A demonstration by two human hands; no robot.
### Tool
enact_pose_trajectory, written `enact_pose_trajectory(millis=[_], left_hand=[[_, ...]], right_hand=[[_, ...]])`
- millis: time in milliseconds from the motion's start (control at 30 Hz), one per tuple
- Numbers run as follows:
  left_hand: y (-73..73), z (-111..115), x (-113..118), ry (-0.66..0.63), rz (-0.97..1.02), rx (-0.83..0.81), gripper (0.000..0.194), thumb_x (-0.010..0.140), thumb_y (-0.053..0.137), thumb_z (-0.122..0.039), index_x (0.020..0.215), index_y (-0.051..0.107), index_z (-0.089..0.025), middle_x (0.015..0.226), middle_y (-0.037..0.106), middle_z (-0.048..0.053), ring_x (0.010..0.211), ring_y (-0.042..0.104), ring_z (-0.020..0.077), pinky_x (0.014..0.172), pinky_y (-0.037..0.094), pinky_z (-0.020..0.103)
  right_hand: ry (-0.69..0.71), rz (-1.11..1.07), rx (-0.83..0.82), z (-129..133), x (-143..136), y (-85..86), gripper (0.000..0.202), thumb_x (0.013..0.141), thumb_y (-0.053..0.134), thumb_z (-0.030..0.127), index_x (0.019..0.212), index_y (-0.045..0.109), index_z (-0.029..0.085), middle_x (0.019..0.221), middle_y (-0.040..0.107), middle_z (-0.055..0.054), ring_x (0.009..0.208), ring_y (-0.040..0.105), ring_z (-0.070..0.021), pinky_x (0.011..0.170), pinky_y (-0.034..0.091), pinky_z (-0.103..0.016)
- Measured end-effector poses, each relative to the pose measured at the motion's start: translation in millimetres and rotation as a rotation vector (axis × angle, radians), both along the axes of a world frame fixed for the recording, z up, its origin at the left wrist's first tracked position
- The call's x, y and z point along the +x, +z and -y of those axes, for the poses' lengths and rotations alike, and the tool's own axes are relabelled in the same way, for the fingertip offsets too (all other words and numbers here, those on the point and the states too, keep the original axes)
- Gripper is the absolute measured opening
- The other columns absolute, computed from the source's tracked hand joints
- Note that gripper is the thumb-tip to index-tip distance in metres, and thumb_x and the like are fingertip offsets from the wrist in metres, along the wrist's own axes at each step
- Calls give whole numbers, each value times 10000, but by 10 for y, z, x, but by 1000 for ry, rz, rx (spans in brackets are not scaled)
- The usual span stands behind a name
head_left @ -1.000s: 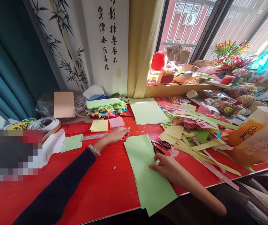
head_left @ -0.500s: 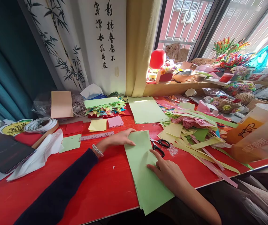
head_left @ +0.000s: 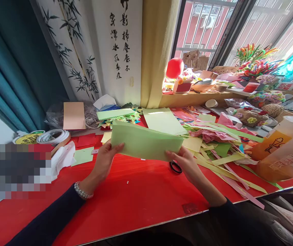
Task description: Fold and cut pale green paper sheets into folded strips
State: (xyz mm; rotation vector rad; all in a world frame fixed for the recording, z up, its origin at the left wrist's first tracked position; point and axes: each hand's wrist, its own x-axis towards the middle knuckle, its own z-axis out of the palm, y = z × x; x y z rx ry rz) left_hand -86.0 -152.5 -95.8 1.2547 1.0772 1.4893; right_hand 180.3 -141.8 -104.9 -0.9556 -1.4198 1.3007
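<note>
A long sheet of green paper (head_left: 146,140) is held up above the red table (head_left: 136,201), stretched sideways between both hands. My left hand (head_left: 107,159) pinches its left end, thumb in front. At the right end my right hand (head_left: 182,158) grips the lower corner. Black-handled scissors (head_left: 175,167) lie just below the right end, mostly hidden by the paper and my right hand. Behind the paper, a pale green stack (head_left: 163,119) rests on the table. Pale yellow paper (head_left: 106,137) peeks out at the left end of the held sheet.
Paper strips (head_left: 228,164) and scraps spread over the right side, beside two cups of orange drink (head_left: 274,136). Tape rolls (head_left: 53,136), a green square (head_left: 82,156) and a red piece (head_left: 86,140) lie left. Cut pieces (head_left: 125,117) are heaped at the back.
The green paper has been lifted off the table and turned from lengthwise to sideways. Both hands, earlier resting on it, now grip its ends. The view has shifted slightly.
</note>
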Motion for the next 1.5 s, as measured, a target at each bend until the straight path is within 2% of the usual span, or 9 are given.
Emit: enact_pose_trajectory(millis=[133, 400, 633, 800, 1000, 1100, 1233, 1400, 1500], left_hand=[[-81, 12, -179, 7, -224, -21, 312, 705, 690, -404, 946, 663, -208, 1066, 649, 46, 1053, 543, 257, 880, 438, 344], [-223, -50, -300, -47, -390, -62, 358, 706, 680, -409, 996, 585, -222, 962, 628, 27, 856, 569, 198, 692, 465, 266], [-248, -61, -234, -49, -246, -59, 357, 720, 666, -424, 987, 566, -209, 1033, 644, 41, 965, 568, 217, 799, 474, 303], [-295, -93, -240, -52, -239, -107, 450, 655, 715, -445, 988, 541, -197, 1043, 652, 60, 990, 576, 240, 819, 491, 345], [-261, -80, -260, -52, -249, -105, 399, 668, 709, -440, 960, 589, -196, 1005, 677, 54, 945, 599, 230, 784, 493, 324], [-238, -58, -284, -105, -284, -152, 348, 686, 701, -407, 949, 636, -189, 999, 689, 59, 950, 601, 251, 818, 483, 357], [-238, -43, -307, -161, -328, -201, 298, 701, 685, -389, 921, 698, -188, 997, 701, 48, 985, 590, 294, 859, 466, 401], [-217, -81, -297, -84, -286, -201, 296, 667, 708, -405, 864, 704, -185, 916, 720, 38, 941, 613, 296, 824, 490, 394], [-91, -83, -340, -76, -181, -220, 420, 663, 722, -397, 1013, 636, -180, 1000, 700, 64, 958, 619, 275, 804, 510, 376]], right_hand=[[32, 50, 24, -226, -61, -63, 397, 777, 597, 443, 1065, 609, 168, 1044, 658, -77, 998, 589, -257, 898, 447, -411], [-3, 162, 209, -310, -94, -312, 494, 784, 595, 424, 1207, 449, 216, 1185, 555, -76, 1069, 513, -203, 921, 420, -354], [-16, 165, 263, -322, -78, -301, 330, 842, 524, 382, 1129, 474, 227, 1209, 536, -69, 1077, 503, -183, 939, 393, -334], [25, 95, 186, -297, -90, -325, 370, 805, 558, 431, 1080, 396, 243, 1180, 545, -82, 1069, 525, -187, 909, 438, -346], [53, 122, 139, -270, -55, -288, 415, 792, 568, 449, 1089, 369, 237, 1122, 587, -86, 987, 570, -193, 842, 473, -349], [53, 286, 199, -286, -1, -260, 438, 775, 589, 427, 1133, 455, 213, 1125, 603, -85, 975, 570, -218, 841, 461, -362], [155, 467, 187, -301, 48, -234, 283, 800, 554, 397, 986, 630, 199, 1040, 655, -53, 1000, 565, -266, 885, 420, -388], [140, 417, 74, -245, 67, -197, 333, 803, 533, 452, 927, 675, 177, 920, 685, -44, 902, 603, -265, 787, 467, -358], [304, 359, -31, -199, 142, -87, 370, 778, 573, 476, 920, 682, 152, 872, 690, -62, 813, 630, -230, 712, 490, -314]])
